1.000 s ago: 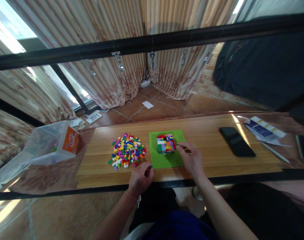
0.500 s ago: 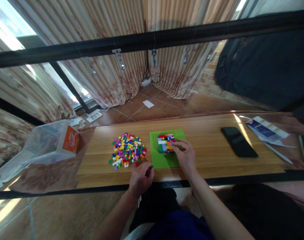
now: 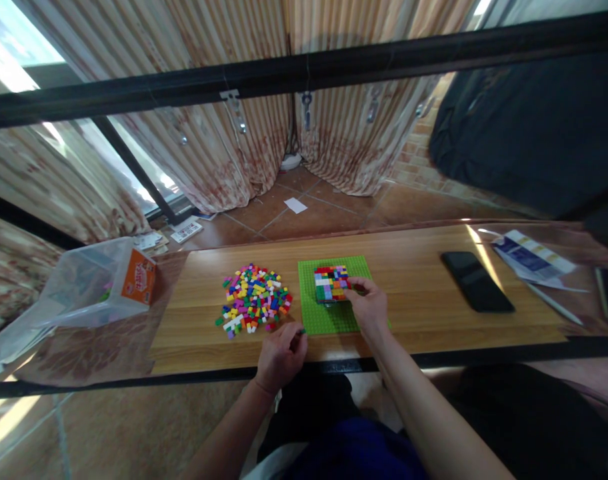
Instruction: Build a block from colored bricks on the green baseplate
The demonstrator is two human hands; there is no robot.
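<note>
A block of many-coloured toy bricks [image 3: 330, 285] stands on a green studded baseplate [image 3: 317, 320]. My right hand [image 3: 370, 308] is at the block's right edge, with thumb and forefinger closed against the bricks there. Whether a loose brick sits between those fingertips is hidden. Near the baseplate's front left corner, my left hand [image 3: 283, 355] rests at the table's front edge. Its thumb and forefinger pinch a small dark green toy brick [image 3: 302, 331]. Left of the baseplate spreads a pile of loose bricks [image 3: 257, 297] in mixed colours.
On the wooden tabletop [image 3: 414, 267], a black phone [image 3: 477, 281] lies to the right. Papers [image 3: 534, 257] and a white pen [image 3: 554, 303] are beyond it. A clear plastic bin [image 3: 91, 280] with an orange label stands at the left. A black rail [image 3: 264, 72] crosses behind the table.
My right fingers have shifted slightly at the block's right edge, the forefinger now more curled. My left hand keeps its pinch. The whole view has moved a little.
</note>
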